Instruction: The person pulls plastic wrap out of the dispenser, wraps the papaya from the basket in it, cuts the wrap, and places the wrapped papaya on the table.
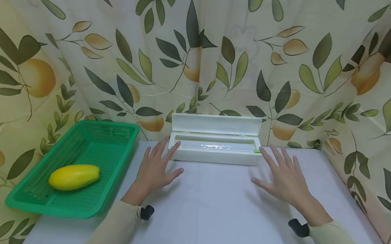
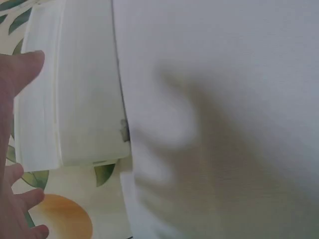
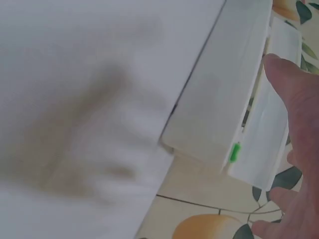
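Observation:
A long white cling film dispenser (image 1: pixel 215 157) lies at the back edge of the table, its lid (image 1: pixel 216 125) raised. Inside it shows a shiny roll (image 1: pixel 214 145), and a small green piece (image 1: pixel 257 151) sits at its right end. My left hand (image 1: pixel 153 170) is held with fingers spread near the dispenser's left end, fingertips overlapping it in the head view. Near the other end, my right hand (image 1: pixel 284 181) spreads its fingers too, fingertips close to the green piece. Neither hand holds anything. Both cast soft shadows on the cloth.
At the left stands a green plastic basket (image 1: pixel 57 210) with a yellow elongated fruit (image 1: pixel 74 177) lying in it. A white cloth (image 1: pixel 207 217) covers the table. Leaf-and-fruit patterned curtains (image 1: pixel 223 54) hang behind and along both sides.

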### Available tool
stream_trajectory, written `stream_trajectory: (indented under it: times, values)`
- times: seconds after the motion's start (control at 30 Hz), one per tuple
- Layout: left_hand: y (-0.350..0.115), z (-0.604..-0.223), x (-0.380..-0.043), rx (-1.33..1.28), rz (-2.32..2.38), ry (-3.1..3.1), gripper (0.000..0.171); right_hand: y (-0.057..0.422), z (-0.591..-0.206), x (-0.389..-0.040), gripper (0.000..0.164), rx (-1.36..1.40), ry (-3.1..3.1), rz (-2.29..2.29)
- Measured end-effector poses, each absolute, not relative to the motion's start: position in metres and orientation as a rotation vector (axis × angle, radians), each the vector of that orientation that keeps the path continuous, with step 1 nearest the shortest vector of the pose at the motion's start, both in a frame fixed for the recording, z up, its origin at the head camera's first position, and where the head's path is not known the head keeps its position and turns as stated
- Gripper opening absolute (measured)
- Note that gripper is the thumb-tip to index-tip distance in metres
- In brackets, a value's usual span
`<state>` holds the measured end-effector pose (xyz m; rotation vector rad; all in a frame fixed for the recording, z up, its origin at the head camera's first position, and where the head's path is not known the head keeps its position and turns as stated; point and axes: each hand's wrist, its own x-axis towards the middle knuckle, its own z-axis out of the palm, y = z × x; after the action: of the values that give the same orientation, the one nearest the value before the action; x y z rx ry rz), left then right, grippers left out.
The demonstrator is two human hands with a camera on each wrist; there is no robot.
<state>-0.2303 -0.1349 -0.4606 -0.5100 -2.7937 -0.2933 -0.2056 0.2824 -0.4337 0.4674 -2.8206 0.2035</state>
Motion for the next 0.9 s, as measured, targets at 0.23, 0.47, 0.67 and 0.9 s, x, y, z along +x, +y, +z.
stream_trajectory:
  times: [0.23, 0.47, 0.67, 0.9]
  values:
    - [-0.138, -0.454, -0.254, -0.553, -0.435, -2.749, 0.078, 0.275, -0.422, -0.235, 0.094, 0.537, -2.818, 0.262]
    - [-0.139, -0.441, -0.283, -0.654, -0.478, -2.805, 0.068, 0.271, -0.412, -0.268, 0.066, 0.601, -2.885, 0.363]
    - [-0.141, -0.433, -0.299, -0.718, -0.473, -2.806, 0.049, 0.268, -0.407, -0.282, 0.044, 0.608, -2.916, 0.334]
    - [-0.137, -0.435, -0.31, -0.763, -0.404, -2.805, 0.035, 0.266, -0.41, -0.294, 0.031, 0.563, -2.959, 0.354]
